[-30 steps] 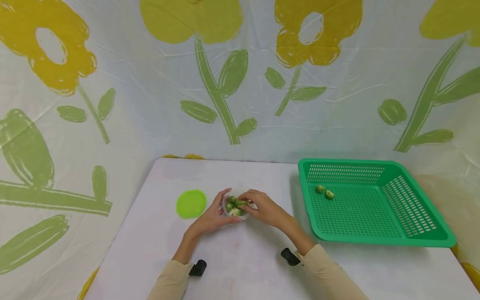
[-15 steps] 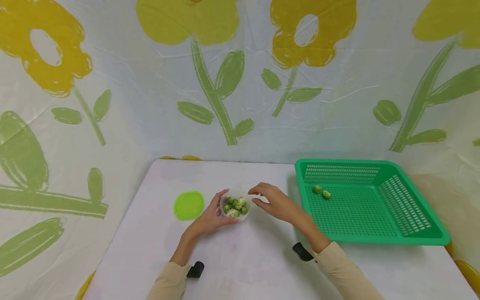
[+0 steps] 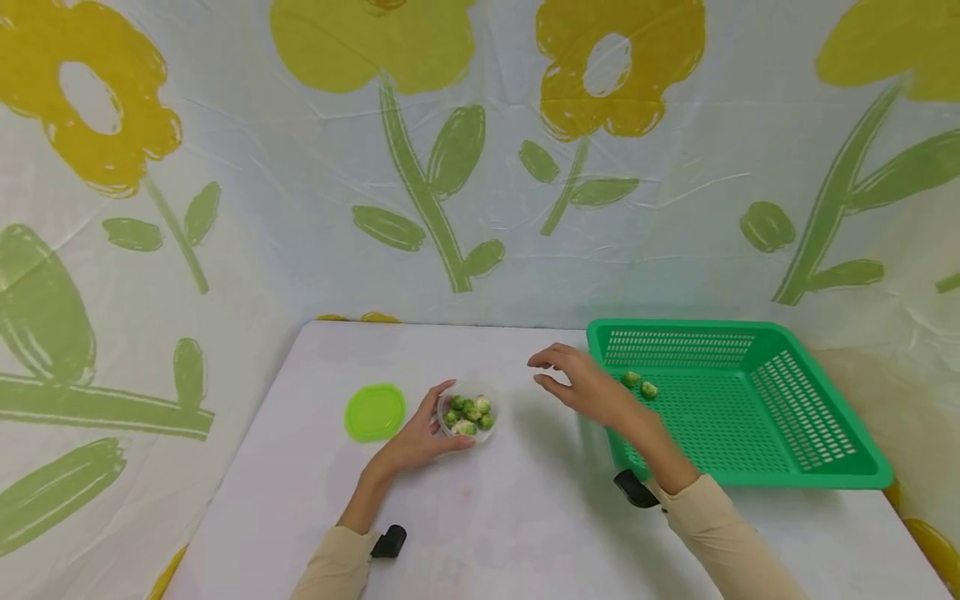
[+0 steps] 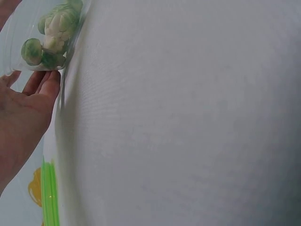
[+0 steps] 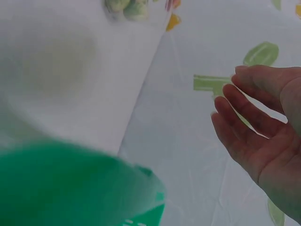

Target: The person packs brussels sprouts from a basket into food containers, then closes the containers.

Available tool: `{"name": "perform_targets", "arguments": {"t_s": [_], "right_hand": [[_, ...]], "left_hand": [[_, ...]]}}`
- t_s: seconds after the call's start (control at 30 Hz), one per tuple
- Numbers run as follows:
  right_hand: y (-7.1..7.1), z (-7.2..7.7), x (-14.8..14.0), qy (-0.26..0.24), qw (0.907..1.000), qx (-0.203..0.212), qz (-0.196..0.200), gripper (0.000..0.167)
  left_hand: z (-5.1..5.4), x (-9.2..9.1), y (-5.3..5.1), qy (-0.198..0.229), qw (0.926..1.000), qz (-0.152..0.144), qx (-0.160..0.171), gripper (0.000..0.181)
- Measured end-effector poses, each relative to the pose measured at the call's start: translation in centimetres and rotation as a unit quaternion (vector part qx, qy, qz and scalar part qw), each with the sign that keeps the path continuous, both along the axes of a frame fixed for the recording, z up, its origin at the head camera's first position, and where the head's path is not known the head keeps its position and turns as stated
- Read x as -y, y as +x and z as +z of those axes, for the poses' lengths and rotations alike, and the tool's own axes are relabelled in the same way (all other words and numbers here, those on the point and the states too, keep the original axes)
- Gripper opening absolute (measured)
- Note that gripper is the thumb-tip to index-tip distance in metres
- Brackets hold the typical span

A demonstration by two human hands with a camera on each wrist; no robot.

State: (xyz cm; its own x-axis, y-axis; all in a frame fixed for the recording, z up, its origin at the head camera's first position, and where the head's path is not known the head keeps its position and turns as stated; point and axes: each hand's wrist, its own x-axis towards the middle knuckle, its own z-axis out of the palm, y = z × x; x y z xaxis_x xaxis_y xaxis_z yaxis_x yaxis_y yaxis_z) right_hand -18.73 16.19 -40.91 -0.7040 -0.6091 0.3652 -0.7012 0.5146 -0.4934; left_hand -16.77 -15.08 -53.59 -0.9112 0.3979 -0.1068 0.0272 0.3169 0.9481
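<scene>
My left hand curves its fingers and thumb round the side of a clear plastic tub on the table. Inside lie several Brussels sprouts; the left wrist view shows these sprouts through the tub's wall. My right hand hovers beside the left edge of the green basket, its fingers loosely bent. Nothing sits between its fingertips in the right wrist view. Two more sprouts lie in the basket's left part, near my right wrist.
A bright green lid lies flat to the left of the tub. The white table ends at the back against a hanging cloth with a flower print. The basket's raised rim stands at the right.
My right hand has come out of the tub and moved right, over to the basket's left edge. My left hand stays at the tub.
</scene>
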Motion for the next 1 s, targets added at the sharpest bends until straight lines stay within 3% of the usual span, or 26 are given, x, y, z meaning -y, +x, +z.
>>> {"name": "perform_targets", "arguments": {"t_s": [0.27, 0.47, 0.9, 1.0], "right_hand": [[-0.6, 1.0, -2.1, 0.002, 0.9993, -0.011, -0.036, 0.022], [-1.3, 1.7, -3.9, 0.007, 0.9978, 0.013, -0.065, 0.022], [-2.5, 2.3, -7.3, 0.029, 0.9955, -0.016, -0.089, 0.021], [-2.7, 2.2, -8.2, 0.035, 0.9948, -0.007, -0.096, 0.02]], "left_hand": [[0.1, 0.2, 0.1, 0.005, 1.0, -0.004, 0.006, 0.106], [0.1, 0.2, 0.1, 0.009, 0.9999, -0.008, 0.002, 0.106], [0.1, 0.1, 0.1, 0.002, 1.0, -0.004, 0.007, 0.106], [0.1, 0.1, 0.1, -0.001, 0.9999, -0.006, 0.009, 0.106]]}}
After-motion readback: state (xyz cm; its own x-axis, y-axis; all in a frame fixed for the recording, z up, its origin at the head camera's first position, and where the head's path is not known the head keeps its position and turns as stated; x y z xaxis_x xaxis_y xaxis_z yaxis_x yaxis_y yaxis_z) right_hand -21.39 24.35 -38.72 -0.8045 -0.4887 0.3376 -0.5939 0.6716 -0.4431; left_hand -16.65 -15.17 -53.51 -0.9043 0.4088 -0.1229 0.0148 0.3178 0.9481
